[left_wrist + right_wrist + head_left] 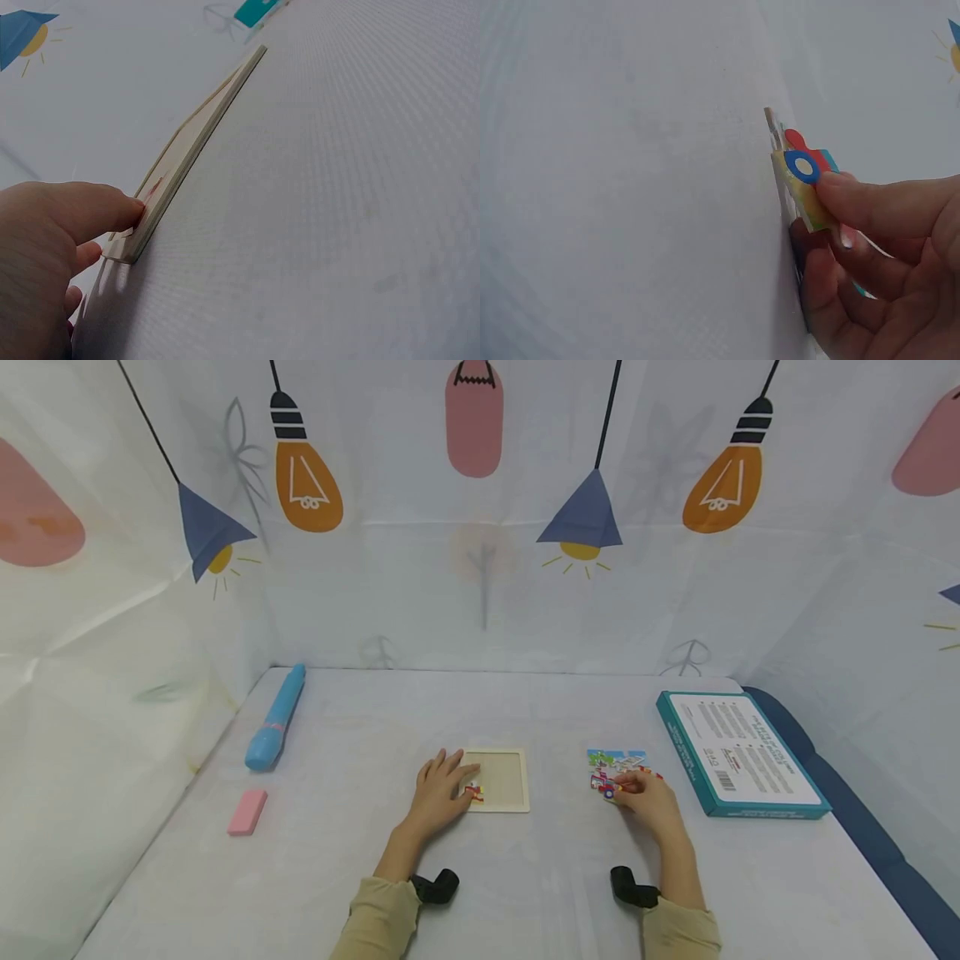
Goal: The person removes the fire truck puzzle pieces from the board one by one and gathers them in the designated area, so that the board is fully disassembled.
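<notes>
My left hand (438, 793) rests at the left side of a shallow wooden puzzle tray (526, 782), fingers spread over its edge. Its thumb touches a small red and white puzzle piece (477, 792) in the tray's lower left corner. The left wrist view shows the thumb pressed down inside the rim. On the right, my right hand (651, 802) pinches a puzzle piece (804, 191) between thumb and fingers; it is yellow and red with a blue ring. Just beyond that hand lie colourful puzzle pieces (617, 757), partly hidden by the fingers.
A teal and white box (742, 752) lies at the right edge of the table. At the left are a blue toy microphone (276, 718) and a pink block (247, 812). White printed curtains surround the back and sides.
</notes>
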The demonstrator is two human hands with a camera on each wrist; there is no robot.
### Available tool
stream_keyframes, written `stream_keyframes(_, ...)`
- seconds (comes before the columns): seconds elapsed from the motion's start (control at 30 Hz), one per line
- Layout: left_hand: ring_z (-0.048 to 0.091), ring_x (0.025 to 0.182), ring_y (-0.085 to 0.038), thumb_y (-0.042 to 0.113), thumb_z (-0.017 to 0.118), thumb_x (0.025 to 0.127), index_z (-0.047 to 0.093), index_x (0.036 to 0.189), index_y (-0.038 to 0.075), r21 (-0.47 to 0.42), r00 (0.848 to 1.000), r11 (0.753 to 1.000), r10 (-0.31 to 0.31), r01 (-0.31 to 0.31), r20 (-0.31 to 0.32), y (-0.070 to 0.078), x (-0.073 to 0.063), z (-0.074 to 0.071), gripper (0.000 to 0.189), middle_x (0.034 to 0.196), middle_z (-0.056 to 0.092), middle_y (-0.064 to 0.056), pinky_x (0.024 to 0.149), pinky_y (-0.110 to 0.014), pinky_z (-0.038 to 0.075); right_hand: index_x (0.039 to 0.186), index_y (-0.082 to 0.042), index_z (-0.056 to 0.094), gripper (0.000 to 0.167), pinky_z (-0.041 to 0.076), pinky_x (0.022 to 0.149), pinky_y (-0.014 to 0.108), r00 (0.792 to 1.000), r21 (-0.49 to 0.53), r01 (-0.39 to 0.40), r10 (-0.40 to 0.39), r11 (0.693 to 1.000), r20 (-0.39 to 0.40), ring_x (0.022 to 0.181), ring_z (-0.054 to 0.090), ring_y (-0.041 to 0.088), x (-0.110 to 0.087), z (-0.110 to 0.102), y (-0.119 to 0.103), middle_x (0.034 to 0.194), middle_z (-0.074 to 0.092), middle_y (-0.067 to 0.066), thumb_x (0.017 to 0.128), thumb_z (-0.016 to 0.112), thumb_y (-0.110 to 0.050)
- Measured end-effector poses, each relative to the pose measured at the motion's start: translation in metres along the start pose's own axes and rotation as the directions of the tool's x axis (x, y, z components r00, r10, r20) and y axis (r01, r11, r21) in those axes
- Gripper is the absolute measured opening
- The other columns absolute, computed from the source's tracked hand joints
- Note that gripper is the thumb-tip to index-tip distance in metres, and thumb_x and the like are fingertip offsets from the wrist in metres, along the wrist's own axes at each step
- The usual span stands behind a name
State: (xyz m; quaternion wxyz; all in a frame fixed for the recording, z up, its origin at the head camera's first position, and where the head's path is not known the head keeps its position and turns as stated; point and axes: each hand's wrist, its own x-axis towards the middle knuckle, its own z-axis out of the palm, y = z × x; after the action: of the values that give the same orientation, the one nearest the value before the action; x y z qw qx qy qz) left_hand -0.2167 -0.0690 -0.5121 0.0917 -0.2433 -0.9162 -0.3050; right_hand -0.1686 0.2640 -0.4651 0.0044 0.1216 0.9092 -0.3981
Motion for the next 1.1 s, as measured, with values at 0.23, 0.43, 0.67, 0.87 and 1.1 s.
stream_keyframes(0.23,0.031,0.129,-0.045,0.019,0.062,0.079,0.062,0.118,0.012,0.000,1.000,1.000,0.013,-0.013,-0.012,0.001,-0.001,-0.001,0.039,0.134,0.047,-0.019,0.101,-0.057,0.022,0.098,0.005,0.063,0.021,0.043,0.068,0.033,0.998,-0.069,-0.050,0.048,0.996,-0.035,0.082,0.053,0.026,0.000,0.000,-0.002,0.086,0.060,0.015,0.081,0.064,-0.006)
stream_keyframes(0.43,0.028,0.132,-0.043,0.020,0.061,0.080,0.061,0.119,0.013,-0.005,1.000,1.000,-0.006,0.006,0.008,0.001,0.000,-0.001,0.040,0.137,0.046,-0.017,0.103,-0.055,0.020,0.099,0.006,0.064,0.025,0.043,0.072,0.041,0.997,-0.141,-0.055,0.046,0.988,-0.070,0.081,0.051,0.028,0.002,0.002,-0.004,0.088,0.058,0.017,0.078,0.066,-0.008)
stream_keyframes(0.67,0.028,0.132,-0.043,0.020,0.060,0.081,0.061,0.120,0.012,-0.008,1.000,1.000,-0.008,0.008,0.020,0.002,0.000,-0.003,0.040,0.137,0.045,-0.018,0.103,-0.056,0.019,0.106,0.004,0.060,0.030,0.042,0.074,0.042,0.996,-0.117,-0.025,0.015,0.993,-0.089,0.085,0.047,0.031,0.002,0.005,-0.008,0.097,0.054,0.022,0.078,0.065,-0.007)
stream_keyframes(0.87,0.027,0.132,-0.043,0.021,0.061,0.081,0.061,0.120,0.012,-0.012,0.999,1.000,-0.016,0.016,0.028,0.002,0.000,-0.003,0.040,0.137,0.045,-0.018,0.104,-0.055,0.018,0.112,0.004,0.058,0.034,0.045,0.068,0.027,0.996,0.074,0.043,-0.037,0.996,-0.077,0.089,0.053,0.028,0.004,0.015,-0.021,0.103,0.057,0.021,0.082,0.065,-0.008)
stream_keyframes(1.1,0.029,0.131,-0.044,0.020,0.061,0.080,0.061,0.120,0.012,0.003,1.000,1.000,-0.015,0.015,0.025,0.002,0.000,-0.003,0.040,0.137,0.045,-0.019,0.103,-0.056,0.020,0.113,0.001,0.059,0.033,0.045,0.072,0.026,0.997,0.194,0.080,-0.079,0.978,-0.013,0.095,0.053,0.027,0.008,0.036,-0.041,0.110,0.056,0.020,0.083,0.066,-0.011)
